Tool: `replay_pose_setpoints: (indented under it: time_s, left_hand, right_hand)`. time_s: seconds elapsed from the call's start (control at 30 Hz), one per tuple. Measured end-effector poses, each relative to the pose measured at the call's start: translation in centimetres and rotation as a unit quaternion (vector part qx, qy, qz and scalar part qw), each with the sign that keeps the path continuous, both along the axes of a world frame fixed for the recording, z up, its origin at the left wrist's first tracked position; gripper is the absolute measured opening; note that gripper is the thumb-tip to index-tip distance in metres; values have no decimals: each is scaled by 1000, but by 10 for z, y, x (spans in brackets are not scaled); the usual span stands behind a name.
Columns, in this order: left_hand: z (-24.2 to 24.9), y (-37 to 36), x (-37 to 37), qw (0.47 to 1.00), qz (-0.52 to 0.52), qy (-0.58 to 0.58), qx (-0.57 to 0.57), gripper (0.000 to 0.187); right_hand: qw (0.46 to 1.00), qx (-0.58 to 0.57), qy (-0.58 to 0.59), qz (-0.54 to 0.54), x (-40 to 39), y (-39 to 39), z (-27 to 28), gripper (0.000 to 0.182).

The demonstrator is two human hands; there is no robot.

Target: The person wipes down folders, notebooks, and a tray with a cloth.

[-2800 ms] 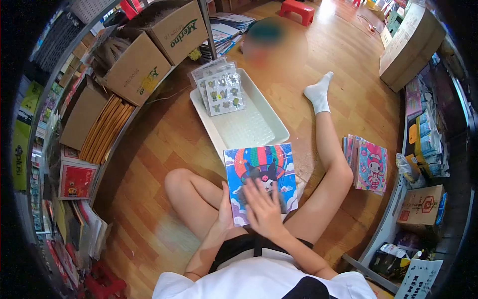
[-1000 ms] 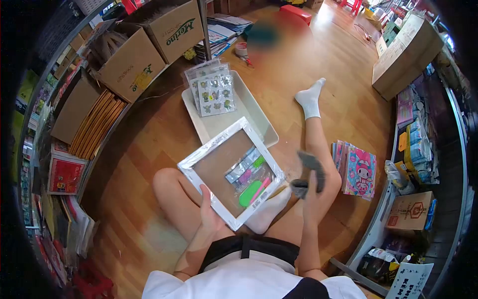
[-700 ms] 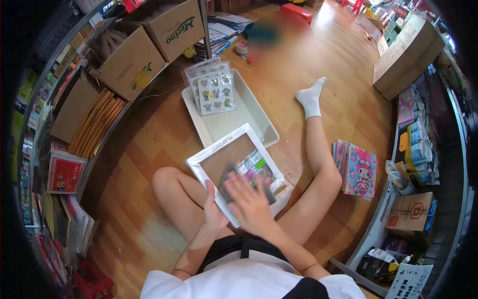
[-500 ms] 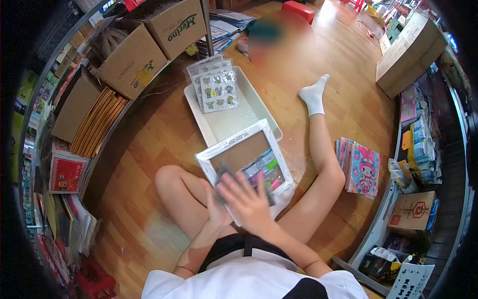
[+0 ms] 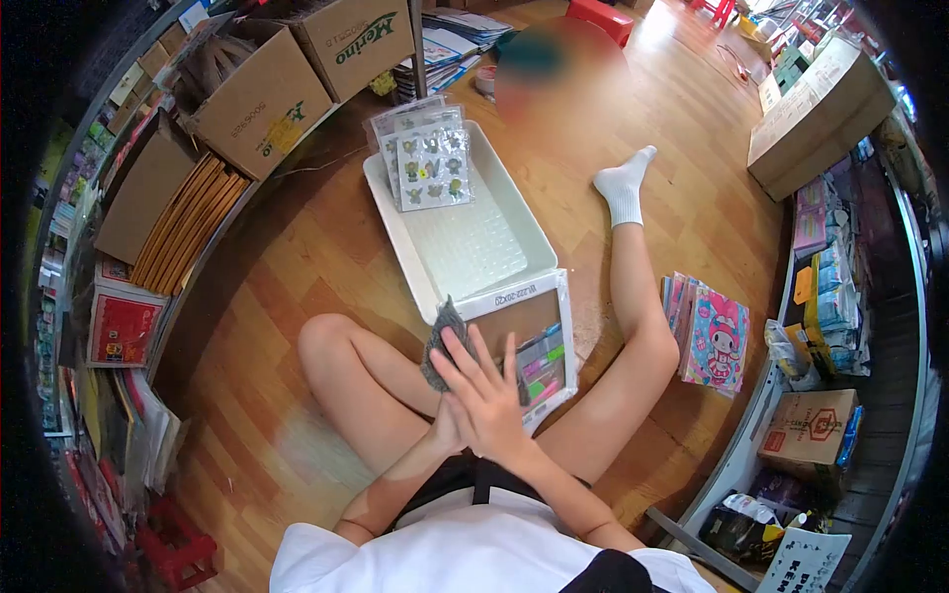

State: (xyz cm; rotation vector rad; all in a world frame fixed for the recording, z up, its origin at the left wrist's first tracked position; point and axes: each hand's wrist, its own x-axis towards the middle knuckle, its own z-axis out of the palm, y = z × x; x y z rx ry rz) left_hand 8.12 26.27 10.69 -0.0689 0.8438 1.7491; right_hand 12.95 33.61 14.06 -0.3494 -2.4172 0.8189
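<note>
A square canvas frame (image 5: 560, 341) tilts over my lap, its white rim printed "WL222-20X20" and its brown back facing up. Inside it lies a packet with green, pink and purple items (image 5: 542, 361). My left hand (image 5: 450, 425) is at the frame's lower left edge and seems to grip it, its fingers mostly hidden. My right hand (image 5: 484, 395) lies across the frame's left side with fingers spread over a dark grey cloth (image 5: 435, 361), pressing it to that side. Beyond the frame is a white plastic tray (image 5: 539, 247) holding bagged sticker sheets (image 5: 432, 168).
Several picture booklets (image 5: 717, 341) are stacked on the wooden floor beside my right leg. Shelves with cardboard boxes (image 5: 262, 104) curve along the left. Another shelf with packets (image 5: 830, 296) and a box (image 5: 811, 425) stands at right. A blurred shape (image 5: 559, 84) is ahead.
The canvas frame has swung rightward and turned more upright in view. My right hand and the grey cloth have shifted to its left side. More of the tray's bottom shows.
</note>
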Motion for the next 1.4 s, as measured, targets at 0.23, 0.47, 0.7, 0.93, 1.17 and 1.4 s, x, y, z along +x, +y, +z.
replay_pose_setpoints:
  time_s: [0.23, 0.47, 0.7, 0.93, 1.17, 1.4]
  left_hand:
    - [16, -12, -7, 1000, -13, -7, 4, 85]
    - [10, -7, -6, 998, 30, -27, 52, 81]
    - [29, -5, -27, 996, 87, -23, -11, 69]
    - [26, -22, -42, 994, 108, 17, 30, 71]
    - [12, -9, -54, 982, 183, -19, 31, 68]
    - [44, 33, -23, 991, 107, -24, 72, 67]
  right_hand:
    - [976, 5, -95, -195, -8, 89, -26, 45]
    - [987, -18, -108, -120, 22, 29, -19, 52]
    - [999, -30, -34, 28, -2, -21, 13, 57]
    - [983, 23, -64, -173, -25, 79, -25, 51]
    - [991, -28, -103, 80, 40, 47, -10, 72]
    - [997, -56, -13, -49, 78, 19, -24, 73]
